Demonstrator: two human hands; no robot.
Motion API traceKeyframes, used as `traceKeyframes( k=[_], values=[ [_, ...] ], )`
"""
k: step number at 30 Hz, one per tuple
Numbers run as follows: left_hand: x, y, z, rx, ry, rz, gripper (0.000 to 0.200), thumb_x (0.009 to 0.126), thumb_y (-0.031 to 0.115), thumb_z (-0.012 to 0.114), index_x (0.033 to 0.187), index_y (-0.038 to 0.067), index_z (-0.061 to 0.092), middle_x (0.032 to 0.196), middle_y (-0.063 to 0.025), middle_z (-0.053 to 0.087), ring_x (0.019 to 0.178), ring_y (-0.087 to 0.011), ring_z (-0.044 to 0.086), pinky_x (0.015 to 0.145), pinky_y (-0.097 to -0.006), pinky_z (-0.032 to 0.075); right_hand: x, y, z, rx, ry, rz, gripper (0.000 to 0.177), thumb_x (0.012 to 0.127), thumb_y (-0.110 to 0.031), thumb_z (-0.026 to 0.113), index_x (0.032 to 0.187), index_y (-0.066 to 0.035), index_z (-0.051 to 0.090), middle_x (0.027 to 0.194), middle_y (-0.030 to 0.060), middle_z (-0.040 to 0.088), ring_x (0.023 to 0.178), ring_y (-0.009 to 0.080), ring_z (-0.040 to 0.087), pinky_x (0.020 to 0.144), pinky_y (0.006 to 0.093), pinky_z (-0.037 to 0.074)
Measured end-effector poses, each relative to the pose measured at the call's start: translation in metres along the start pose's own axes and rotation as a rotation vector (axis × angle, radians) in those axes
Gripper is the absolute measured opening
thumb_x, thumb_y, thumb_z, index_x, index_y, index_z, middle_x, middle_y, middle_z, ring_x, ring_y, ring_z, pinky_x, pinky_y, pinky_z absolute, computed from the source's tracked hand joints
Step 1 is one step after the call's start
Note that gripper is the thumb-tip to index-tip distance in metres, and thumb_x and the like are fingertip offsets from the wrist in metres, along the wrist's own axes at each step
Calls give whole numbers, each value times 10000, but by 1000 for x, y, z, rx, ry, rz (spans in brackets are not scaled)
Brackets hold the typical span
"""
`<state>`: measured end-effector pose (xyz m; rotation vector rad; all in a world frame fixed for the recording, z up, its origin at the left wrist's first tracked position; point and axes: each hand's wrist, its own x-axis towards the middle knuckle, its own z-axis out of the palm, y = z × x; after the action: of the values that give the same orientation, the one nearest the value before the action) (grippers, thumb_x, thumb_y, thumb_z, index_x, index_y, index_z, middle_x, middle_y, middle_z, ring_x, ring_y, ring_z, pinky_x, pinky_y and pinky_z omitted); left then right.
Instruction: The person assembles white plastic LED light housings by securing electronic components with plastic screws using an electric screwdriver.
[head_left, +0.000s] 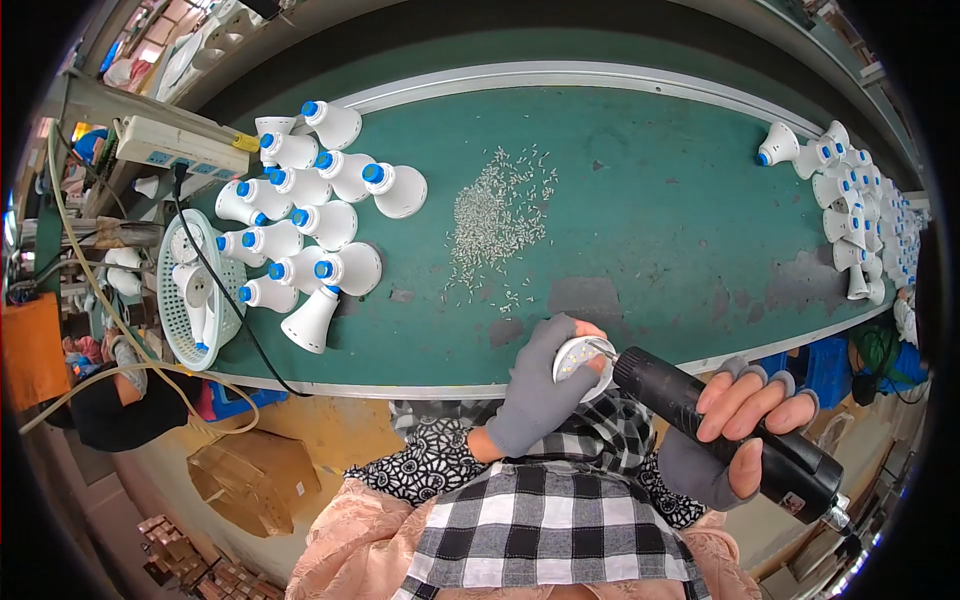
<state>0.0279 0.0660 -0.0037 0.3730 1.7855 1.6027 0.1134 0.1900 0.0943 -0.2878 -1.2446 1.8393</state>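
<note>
My left hand point(530, 395), in a grey fingerless glove, is closed around a white bulb housing point(570, 358) at the bench's front edge. The housing's open face, with small yellowish dots on it, is turned up and to the right. A black electric screwdriver point(660, 388) lies in the wrapped fingers of my right hand point(745, 420), also gloved. Its thin bit points at the housing's face; whether it touches a screw cannot be made out. Beyond my hands, a loose scatter of small silvery screws point(490, 215) covers the middle of the green bench point(640, 200).
White bulb housings with blue caps point(325, 222) stand at the left, and more point(845, 205) crowd the right end. A pale plastic basket point(168, 318) holds several parts. A black cable point(215, 275) runs from a power strip point(180, 147) to the front edge. Below sits a cardboard box point(250, 480).
</note>
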Motion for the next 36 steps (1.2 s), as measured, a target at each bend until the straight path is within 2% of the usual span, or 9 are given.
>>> traceKeyframes(
  k=[6,15,22,28,30,33,34,35,36],
  values=[
    [0,-2,0,19,-8,-1,245,828,107,648,1061,36,620,989,-45,625,906,-111,590,814,-268,475,1,-1,4,-12,-10,32,383,813,-85,709,984,-123,368,802,61,515,676,216,579,742,426,463],
    [-1,-4,2,73,-12,1,243,823,122,653,1050,41,620,977,-45,614,899,-120,591,811,-270,475,13,3,-3,-11,-189,52,375,816,-66,705,972,-123,369,780,46,527,659,194,572,731,407,465],
    [-1,-5,3,62,-9,-12,243,823,117,644,1052,41,621,987,-44,612,908,-117,590,813,-269,478,21,6,1,-17,-236,118,384,810,-103,736,955,-130,382,760,34,536,644,177,573,720,381,468],
    [0,-6,3,27,-17,-13,242,833,141,657,1053,44,623,978,-42,617,909,-111,592,808,-267,481,26,10,4,-13,-316,81,381,800,-101,736,970,-122,396,765,41,541,655,171,580,693,353,470],
    [1,-4,3,41,-10,0,242,836,148,662,1052,45,623,978,-42,621,910,-109,593,809,-268,482,24,15,2,-26,-401,41,379,796,-88,738,968,-114,402,768,47,543,637,168,577,685,349,471],
    [2,-5,5,-38,16,-7,234,800,148,674,1013,61,632,945,-99,588,926,-228,566,822,-337,462,27,12,6,-73,-439,53,368,790,-63,735,960,-104,412,756,43,539,598,163,567,666,349,473],
    [1,-3,4,-55,6,-13,239,802,148,674,1019,60,631,952,-99,589,926,-226,570,824,-335,463,28,11,7,-94,-438,70,363,789,-54,733,957,-100,414,749,39,537,583,161,563,659,349,474],
    [-1,-3,1,-73,-1,-20,244,803,148,674,1026,59,630,958,-99,589,926,-224,574,827,-333,464,30,15,9,-16,-376,47,351,780,-15,721,949,-97,425,727,26,524,540,152,544,638,349,481],
    [-2,-1,-4,-91,-8,-30,249,805,148,674,1032,58,629,965,-100,590,925,-221,578,829,-332,464,40,14,7,76,-378,17,309,796,-37,688,958,-97,431,708,15,501,546,141,535,634,333,482]
  ],
)
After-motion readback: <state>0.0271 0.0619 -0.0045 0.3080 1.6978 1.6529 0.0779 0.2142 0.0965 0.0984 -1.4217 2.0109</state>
